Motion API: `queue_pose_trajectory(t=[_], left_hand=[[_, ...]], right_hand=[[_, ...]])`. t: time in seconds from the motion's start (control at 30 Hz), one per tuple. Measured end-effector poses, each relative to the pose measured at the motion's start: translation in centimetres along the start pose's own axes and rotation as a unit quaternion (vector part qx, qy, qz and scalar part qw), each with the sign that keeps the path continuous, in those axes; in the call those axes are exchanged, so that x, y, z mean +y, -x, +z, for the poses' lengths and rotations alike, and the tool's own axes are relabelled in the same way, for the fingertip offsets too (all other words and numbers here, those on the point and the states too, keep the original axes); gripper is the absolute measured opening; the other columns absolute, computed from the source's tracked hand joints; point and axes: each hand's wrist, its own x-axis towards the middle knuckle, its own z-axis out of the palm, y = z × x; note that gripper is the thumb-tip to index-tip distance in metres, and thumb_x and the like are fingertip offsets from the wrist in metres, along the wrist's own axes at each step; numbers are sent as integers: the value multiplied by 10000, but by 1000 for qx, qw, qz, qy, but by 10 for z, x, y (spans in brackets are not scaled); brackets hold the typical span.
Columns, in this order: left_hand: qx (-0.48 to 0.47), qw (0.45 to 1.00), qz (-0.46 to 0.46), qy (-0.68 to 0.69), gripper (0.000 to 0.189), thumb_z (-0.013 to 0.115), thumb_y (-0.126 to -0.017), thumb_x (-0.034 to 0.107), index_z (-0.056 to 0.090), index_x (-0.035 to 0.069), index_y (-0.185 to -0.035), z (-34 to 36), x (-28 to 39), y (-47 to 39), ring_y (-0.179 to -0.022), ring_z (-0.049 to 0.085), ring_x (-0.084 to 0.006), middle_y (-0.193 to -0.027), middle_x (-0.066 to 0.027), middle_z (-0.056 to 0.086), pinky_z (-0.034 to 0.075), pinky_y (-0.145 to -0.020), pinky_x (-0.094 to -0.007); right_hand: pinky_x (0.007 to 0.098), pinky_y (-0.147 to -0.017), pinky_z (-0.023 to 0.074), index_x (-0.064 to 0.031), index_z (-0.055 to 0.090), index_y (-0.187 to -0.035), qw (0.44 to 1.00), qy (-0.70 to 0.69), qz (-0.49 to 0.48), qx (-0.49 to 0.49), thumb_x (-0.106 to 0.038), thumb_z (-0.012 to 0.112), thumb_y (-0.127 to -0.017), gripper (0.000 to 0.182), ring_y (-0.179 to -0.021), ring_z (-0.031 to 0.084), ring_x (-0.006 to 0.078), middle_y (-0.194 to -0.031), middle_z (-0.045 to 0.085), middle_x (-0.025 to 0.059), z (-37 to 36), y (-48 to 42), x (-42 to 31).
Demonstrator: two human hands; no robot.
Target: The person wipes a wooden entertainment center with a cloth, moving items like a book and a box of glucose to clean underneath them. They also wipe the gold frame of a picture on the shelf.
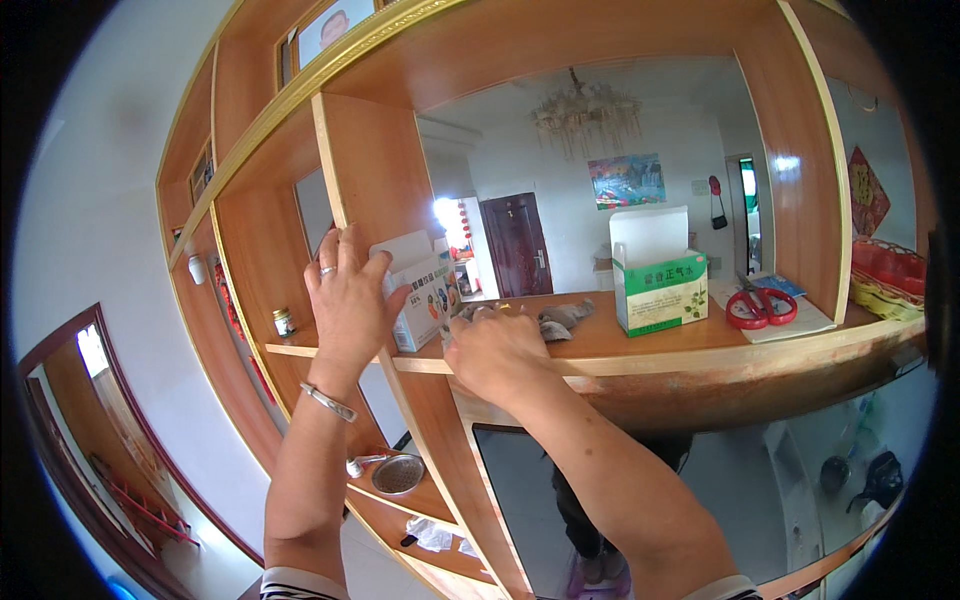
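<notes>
On the left, my left hand [349,296], with a ring and a metal bracelet, is raised at the shelf divider, its thumb and fingers spread beside an opened white carton [421,300]. Whether it touches the carton is unclear. My right hand [499,349] rests on the shelf just right of that carton, on a crumpled grey cloth [568,319]; its fingertips are partly hidden. A green and cream carton [661,292] with its lid raised stands farther right. Beyond it, red-handled scissors [761,309] lie on papers [810,326].
A mirror [487,172] backs the wooden shelf [720,341]. A small jar [283,322] stands in the left compartment. Red and yellow baskets [889,274] sit at the far right. Below are a dark screen [720,495] and a round metal dish [398,475].
</notes>
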Motion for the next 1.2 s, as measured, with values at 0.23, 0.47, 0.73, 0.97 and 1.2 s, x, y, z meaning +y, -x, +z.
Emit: queue_pose_trajectory(t=[0.23,0.47,0.73,0.97,1.2], left_hand=[[-53,998,20,-23,253,747,-718,192,664,80,-929,4,6,-5,-1316,291,-368,-1330,-136,403,258,-1024,-509],[-65,997,-18,21,225,715,-722,147,669,38,-914,11,15,-11,-1328,246,-425,-1332,-133,387,196,-1074,-541],[-34,999,-32,9,205,680,-699,91,670,-3,-881,17,21,-12,-1310,261,-430,-1314,-179,404,233,-1043,-522],[-51,999,8,7,201,681,-689,64,637,-20,-866,10,35,-19,-1182,392,-334,-1250,-156,465,329,-949,-450],[-56,991,-45,117,203,607,-798,24,517,-26,-973,-5,42,-57,-961,558,-425,-1248,-235,450,479,-824,-437]], right_hand=[[447,-762,473,-88,644,-1024,1000,-3,5,-13,-258,436,-891,300,-840,659,268,-935,668,114,-6,2,-1],[446,-759,472,-99,639,-1061,999,4,11,-38,-270,424,-905,317,-868,656,263,-978,662,108,-10,1,0],[446,-761,472,-96,639,-1047,1000,-10,10,-26,-268,447,-893,300,-865,655,264,-937,670,104,-9,1,-2],[451,-765,479,-91,639,-1033,999,22,17,-15,-270,452,-887,297,-874,646,266,-921,669,114,0,-1,2],[441,-763,484,-88,644,-1012,1000,-1,0,-14,-279,465,-888,290,-912,634,261,-941,659,120,0,-2,2]])
